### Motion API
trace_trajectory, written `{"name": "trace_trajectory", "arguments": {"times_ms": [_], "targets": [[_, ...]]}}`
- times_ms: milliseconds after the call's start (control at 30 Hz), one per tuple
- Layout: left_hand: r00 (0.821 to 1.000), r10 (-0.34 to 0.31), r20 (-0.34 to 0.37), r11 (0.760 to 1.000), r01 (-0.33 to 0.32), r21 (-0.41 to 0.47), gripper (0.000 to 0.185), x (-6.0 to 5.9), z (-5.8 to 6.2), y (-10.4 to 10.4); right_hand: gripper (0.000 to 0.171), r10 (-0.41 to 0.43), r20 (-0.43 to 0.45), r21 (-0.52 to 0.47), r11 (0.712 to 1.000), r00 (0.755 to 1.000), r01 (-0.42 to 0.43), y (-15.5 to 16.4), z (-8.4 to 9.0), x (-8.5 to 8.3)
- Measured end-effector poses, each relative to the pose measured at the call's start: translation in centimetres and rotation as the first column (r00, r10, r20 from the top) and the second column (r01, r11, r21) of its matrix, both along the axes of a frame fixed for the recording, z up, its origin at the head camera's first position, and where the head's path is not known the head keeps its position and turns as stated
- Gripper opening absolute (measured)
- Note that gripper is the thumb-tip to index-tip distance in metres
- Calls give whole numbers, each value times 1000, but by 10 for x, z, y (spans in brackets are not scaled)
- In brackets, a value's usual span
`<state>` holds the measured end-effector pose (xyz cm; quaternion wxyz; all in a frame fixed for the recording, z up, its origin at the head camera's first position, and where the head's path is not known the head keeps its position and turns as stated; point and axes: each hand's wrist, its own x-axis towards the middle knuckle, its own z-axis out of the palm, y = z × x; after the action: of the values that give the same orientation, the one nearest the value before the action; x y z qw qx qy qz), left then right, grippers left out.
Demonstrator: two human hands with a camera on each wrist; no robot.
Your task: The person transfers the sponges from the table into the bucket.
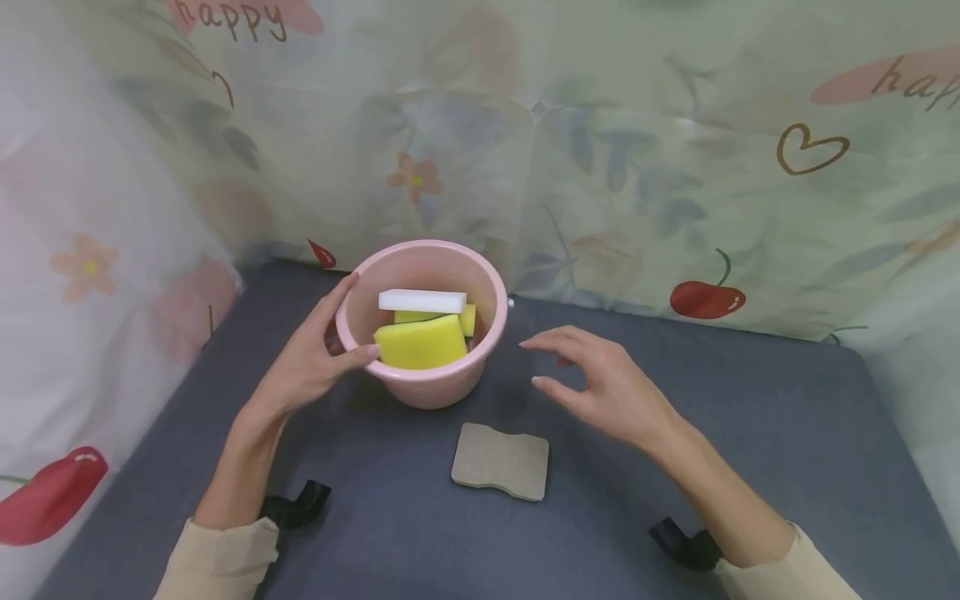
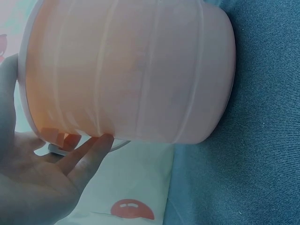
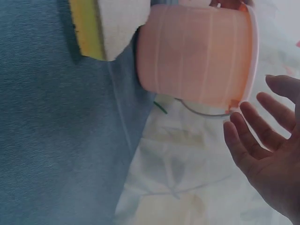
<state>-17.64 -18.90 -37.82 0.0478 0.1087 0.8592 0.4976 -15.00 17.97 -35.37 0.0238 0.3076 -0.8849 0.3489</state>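
A pink bucket [image 1: 431, 387] stands on the dark table near the back cloth, its mouth tipped toward me. Inside it are a white sponge block [image 1: 422, 301] and yellow sponges [image 1: 422, 342], partly overlapping. My left hand [image 1: 311, 354] grips the bucket's left side, thumb at the rim and fingers against the outer wall [image 2: 140, 70]. To the right of the bucket, my right hand [image 1: 600, 379] hovers with loosely bent fingers, apart from it and holding nothing. A sponge with notched sides lies in front, its greyish face [image 1: 501, 461] up and a yellow layer [image 3: 86, 28] beneath.
Black straps [image 1: 298, 505] show by both wrists. Printed cloth [image 1: 600, 167] hangs behind the table and along its left side. The bucket's thin wire handle [image 3: 206, 114] hangs at its back. The dark tabletop [image 1: 600, 517] extends in front and to the right.
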Motion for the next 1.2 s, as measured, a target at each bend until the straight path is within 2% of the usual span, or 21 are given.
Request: {"name": "trace_trajectory", "arguments": {"times_ms": [200, 433, 700, 967, 1200], "targets": [[1000, 3, 8, 1000, -3, -1, 103, -1, 1, 1, 41, -13, 11, 2, 1000, 1000, 13, 8, -10, 8], [1000, 6, 15, 1000, -6, 3, 102, -1, 1, 2, 43, 7, 59, -42, 999, 998, -4, 12, -27, 20], [1000, 14, 19, 1000, -14, -1, 102, 0, 1, 1, 51, 40, 105, -32, 999, 994, -37, 11, -46, 32], [1000, 26, 17, 999, -25, -20, 103, -1, 1, 1, 66, 49, 129, 52, 997, 990, -56, 6, -65, 42], [1000, 22, 19, 1000, -22, -8, 103, -1, 0, 2, 71, 31, 183, 133, 989, 983, -56, 2, -76, 51]]}}
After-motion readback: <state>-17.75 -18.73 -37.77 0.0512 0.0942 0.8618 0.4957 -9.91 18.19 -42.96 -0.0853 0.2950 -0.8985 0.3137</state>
